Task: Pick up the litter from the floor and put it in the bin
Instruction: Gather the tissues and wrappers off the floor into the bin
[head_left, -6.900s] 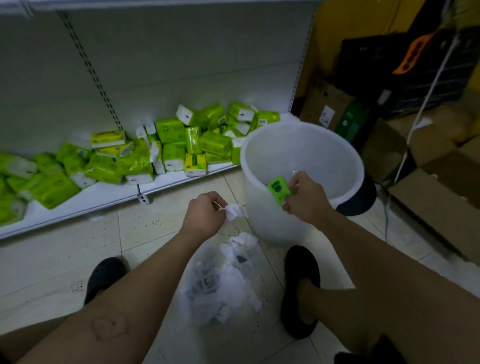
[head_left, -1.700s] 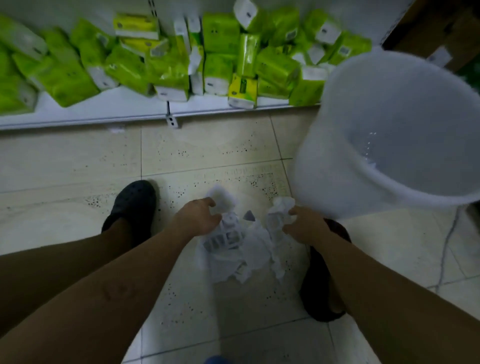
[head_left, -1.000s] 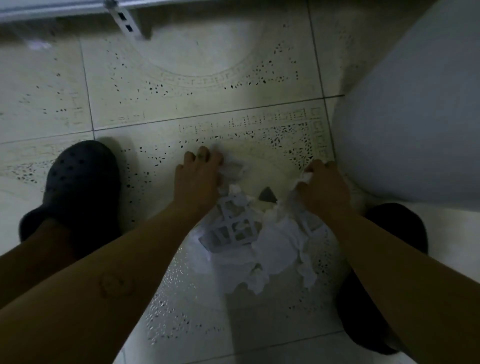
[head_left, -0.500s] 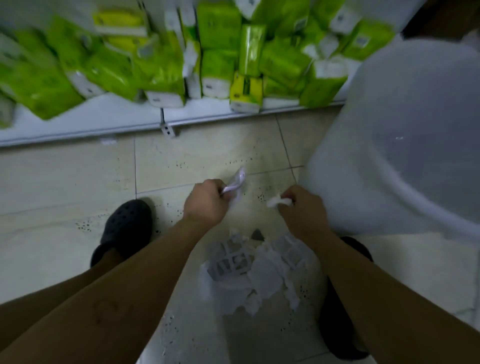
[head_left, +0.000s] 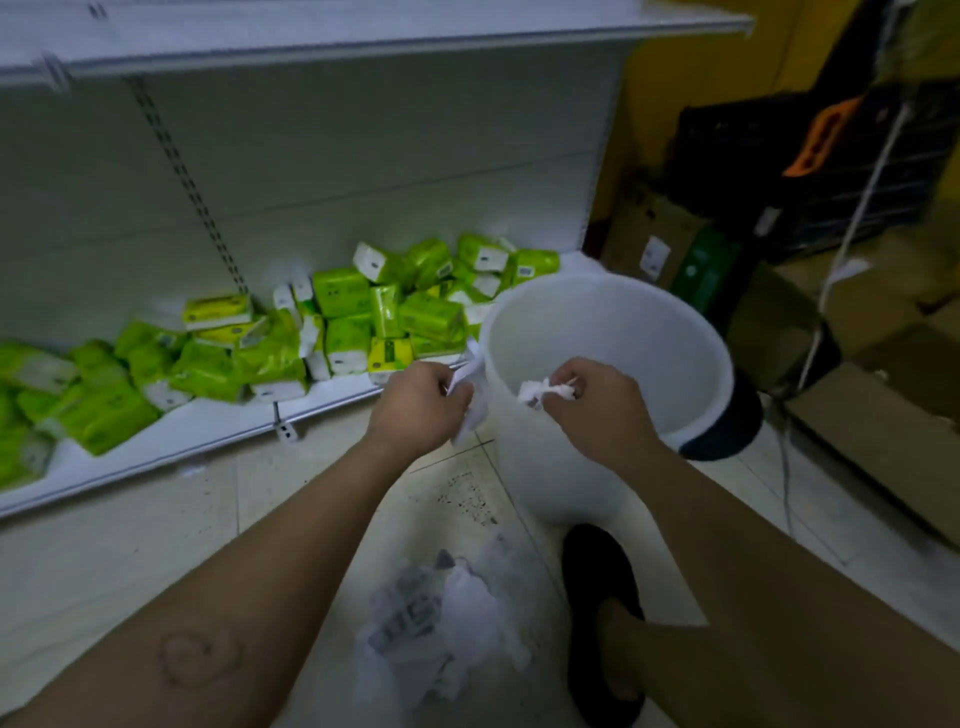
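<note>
A white bin (head_left: 691, 353) stands on the tiled floor ahead of me. My right hand (head_left: 592, 400) is over the bin's near rim and grips a crumpled white tissue (head_left: 537, 391). My left hand (head_left: 415, 405) is just left of the rim and pinches a white paper scrap (head_left: 470, 387) that hangs down from the fingers. A pile of torn white litter (head_left: 441, 618) lies on the floor between my feet, below both arms.
A low white shelf (head_left: 208, 426) with several green tissue packs (head_left: 337, 317) runs along the left. Cardboard boxes (head_left: 883, 431) and a dark crate (head_left: 810, 171) stand at the right. My black shoe (head_left: 597, 571) sits beside the pile.
Both hands have lifted from the floor pile up to the bin, each carrying a piece of white litter. My head has tilted up.
</note>
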